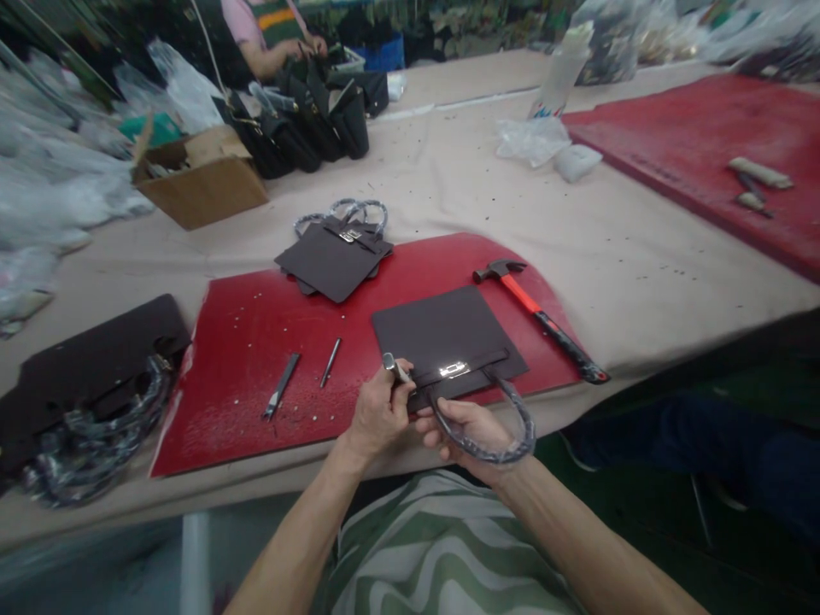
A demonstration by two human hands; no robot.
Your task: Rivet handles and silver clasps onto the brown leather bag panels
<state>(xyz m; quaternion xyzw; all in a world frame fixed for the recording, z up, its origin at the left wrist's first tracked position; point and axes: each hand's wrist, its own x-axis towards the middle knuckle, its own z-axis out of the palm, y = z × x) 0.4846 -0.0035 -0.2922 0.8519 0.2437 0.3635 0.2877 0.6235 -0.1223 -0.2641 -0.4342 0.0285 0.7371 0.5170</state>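
Landmark: red board (249, 329), lying on the cloth-covered table (436, 179).
Bag panel: dark brown panel (432, 329) lay on the right half of the board, at its near edge; silver clasp (453, 370) faced up.
Handle: plastic-wrapped loop (526, 431) extended from the panel past the board's near edge, over the right hand.
Left hand: the wearer's left hand (377, 414), at the board's near edge, had fingers closed around a short silver tool (389, 362); exact type unclear.
Right hand: fingers of the right hand (471, 427) half curled by the panel's near edge; grip partly hidden, could not be told.
Hammer: orange-and-black claw hammer (529, 303) lay across the board's right side.
Small tools: thin metal rod (330, 362) and flat metal tool (280, 386) on the board's left half.
Panel stack: clasped brown panels (333, 260) at the board's far edge.
Box: cardboard box (205, 192), beyond the board, far left.
Co-worker: another person's hands (300, 49) at black bags (320, 128), well beyond the board.
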